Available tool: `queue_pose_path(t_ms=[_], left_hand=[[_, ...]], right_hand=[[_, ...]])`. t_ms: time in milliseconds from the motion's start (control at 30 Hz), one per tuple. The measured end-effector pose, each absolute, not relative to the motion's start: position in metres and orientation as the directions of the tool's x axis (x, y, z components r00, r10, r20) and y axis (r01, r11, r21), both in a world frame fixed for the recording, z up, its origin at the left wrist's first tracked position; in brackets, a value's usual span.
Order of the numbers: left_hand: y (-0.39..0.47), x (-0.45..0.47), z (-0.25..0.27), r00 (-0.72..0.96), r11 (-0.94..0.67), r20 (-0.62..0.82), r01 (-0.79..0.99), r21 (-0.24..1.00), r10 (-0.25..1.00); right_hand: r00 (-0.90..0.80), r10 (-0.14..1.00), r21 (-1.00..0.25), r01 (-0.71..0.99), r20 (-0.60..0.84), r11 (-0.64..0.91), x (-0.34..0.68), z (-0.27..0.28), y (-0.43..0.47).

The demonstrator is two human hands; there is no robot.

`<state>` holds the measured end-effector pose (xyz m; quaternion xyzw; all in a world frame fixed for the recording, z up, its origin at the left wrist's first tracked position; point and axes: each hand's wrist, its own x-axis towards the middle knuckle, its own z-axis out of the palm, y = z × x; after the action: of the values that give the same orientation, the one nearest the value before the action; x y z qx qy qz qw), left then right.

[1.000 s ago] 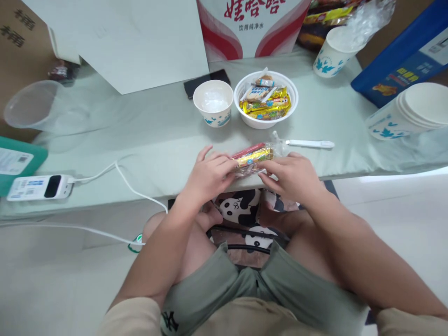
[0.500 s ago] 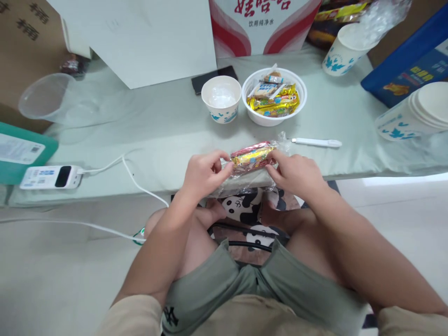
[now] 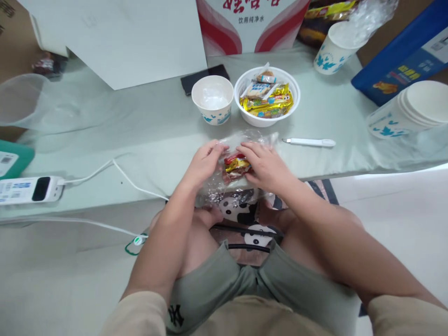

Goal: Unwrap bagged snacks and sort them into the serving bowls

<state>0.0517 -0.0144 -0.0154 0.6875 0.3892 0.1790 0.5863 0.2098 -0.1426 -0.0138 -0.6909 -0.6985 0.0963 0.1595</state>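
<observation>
Red and yellow wrapped snack packets (image 3: 235,166) lie in a bundle on clear plastic film (image 3: 214,185) at the table's front edge. Fingers of my left hand (image 3: 205,163) are closed on the film just left of the packets. My right hand (image 3: 268,167) is curled over the right end of the bundle, covering part of it. The film is spread out and crinkled around both hands, and some hangs past the edge. Beyond them stand a white bowl (image 3: 297,95) with yellow-wrapped snacks and a paper cup (image 3: 216,116). A white utility knife (image 3: 310,142) lies to the right.
A white power bank (image 3: 26,190) with a cable is at the left edge. Behind are a white panel (image 3: 136,42), a red-and-white box (image 3: 252,35) and a dark flat object (image 3: 201,79). Stacked paper cups (image 3: 395,116) lie at right near a blue package (image 3: 392,60).
The film has been opened out wider around the packets. My right hand has moved left over the bundle, and my left hand has shifted onto the film. The view has shifted slightly right.
</observation>
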Motion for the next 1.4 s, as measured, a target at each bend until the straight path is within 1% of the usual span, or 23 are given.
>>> queue_pose_path(t_ms=[33, 100, 200, 300, 400, 467, 533, 600, 667, 733, 767, 833, 933, 1000, 1033, 1100, 1167, 1200, 1233, 1300, 1367, 1400], left_hand=[[-0.015, 0.052, -0.015, 0.608, 0.106, -0.267, 0.289, 0.952, 0.748], [-0.014, 0.053, -0.011, 0.568, 0.302, -0.383, 0.236, 0.924, 0.728], [-0.008, 0.052, -0.005, 0.589, 0.538, -0.527, 0.177, 0.824, 0.613], [-0.001, 0.052, -0.001, 0.643, 0.681, -0.578, 0.118, 0.723, 0.502], [0.002, 0.055, 0.000, 0.660, 0.722, -0.580, 0.080, 0.687, 0.478], [0.000, 0.058, -0.002, 0.647, 0.698, -0.570, 0.081, 0.711, 0.506], [-0.002, 0.060, -0.005, 0.594, 0.614, -0.543, 0.102, 0.783, 0.594], [-0.004, 0.061, -0.010, 0.501, 0.445, -0.461, 0.161, 0.881, 0.732], [-0.004, 0.059, -0.016, 0.438, 0.220, -0.322, 0.267, 0.938, 0.840], [-0.001, 0.057, -0.021, 0.437, 0.032, -0.212, 0.384, 0.923, 0.874], [0.001, 0.057, -0.023, 0.445, -0.027, -0.186, 0.430, 0.902, 0.876], [0.007, 0.055, -0.025, 0.446, -0.066, -0.185, 0.489, 0.870, 0.876], [0.019, 0.055, -0.025, 0.426, -0.032, -0.220, 0.511, 0.859, 0.878], [0.026, 0.054, -0.024, 0.416, -0.015, -0.227, 0.503, 0.864, 0.881], [0.028, 0.053, -0.023, 0.414, -0.016, -0.223, 0.501, 0.865, 0.882], [0.031, 0.051, -0.022, 0.411, -0.047, -0.198, 0.515, 0.856, 0.890], [0.030, 0.049, -0.021, 0.412, -0.102, -0.162, 0.548, 0.830, 0.897], [0.030, 0.049, -0.021, 0.415, -0.126, -0.147, 0.563, 0.817, 0.898], [0.029, 0.048, -0.020, 0.420, -0.143, -0.141, 0.576, 0.805, 0.896], [0.029, 0.048, -0.019, 0.431, -0.159, -0.147, 0.597, 0.786, 0.890], [0.028, 0.049, -0.016, 0.442, -0.174, -0.155, 0.618, 0.767, 0.883], [0.027, 0.050, -0.015, 0.449, -0.183, -0.160, 0.627, 0.757, 0.879]], right_hand=[[-0.003, 0.997, -0.346, 0.938, 0.071, 0.027, 0.210, -0.015, -0.140], [-0.030, 0.998, -0.332, 0.942, 0.047, 0.044, 0.212, -0.014, -0.138], [-0.052, 0.998, -0.333, 0.941, 0.039, 0.062, 0.214, -0.013, -0.137], [-0.047, 0.994, -0.388, 0.918, 0.096, 0.081, 0.218, -0.016, -0.137], [0.002, 0.982, -0.445, 0.892, 0.191, 0.085, 0.221, -0.020, -0.137], [0.036, 0.971, -0.457, 0.886, 0.238, 0.079, 0.222, -0.022, -0.137], [0.054, 0.962, -0.464, 0.883, 0.266, 0.078, 0.223, -0.023, -0.137], [0.064, 0.955, -0.472, 0.877, 0.290, 0.084, 0.223, -0.024, -0.138], [0.074, 0.947, -0.473, 0.877, 0.313, 0.088, 0.223, -0.025, -0.138], [0.068, 0.943, -0.455, 0.885, 0.326, 0.093, 0.222, -0.027, -0.139], [0.056, 0.944, -0.437, 0.894, 0.324, 0.097, 0.222, -0.028, -0.140], [0.018, 0.952, -0.388, 0.915, 0.307, 0.108, 0.221, -0.030, -0.141], [-0.035, 0.965, -0.303, 0.946, 0.260, 0.116, 0.219, -0.031, -0.143], [-0.043, 0.972, -0.280, 0.954, 0.233, 0.109, 0.217, -0.029, -0.145], [-0.038, 0.973, -0.289, 0.952, 0.228, 0.105, 0.216, -0.028, -0.146], [-0.012, 0.968, -0.362, 0.926, 0.250, 0.105, 0.215, -0.023, -0.147], [0.074, 0.953, -0.509, 0.856, 0.294, 0.091, 0.214, -0.019, -0.148], [0.157, 0.936, -0.603, 0.795, 0.315, 0.070, 0.214, -0.018, -0.148], [0.261, 0.911, -0.702, 0.711, 0.320, 0.043, 0.214, -0.017, -0.148], [0.468, 0.840, -0.868, 0.496, 0.275, 0.009, 0.219, -0.017, -0.149], [0.591, 0.772, -0.947, 0.319, 0.234, 0.044, 0.227, -0.016, -0.152], [0.616, 0.752, -0.959, 0.275, 0.234, 0.074, 0.233, -0.014, -0.154]])
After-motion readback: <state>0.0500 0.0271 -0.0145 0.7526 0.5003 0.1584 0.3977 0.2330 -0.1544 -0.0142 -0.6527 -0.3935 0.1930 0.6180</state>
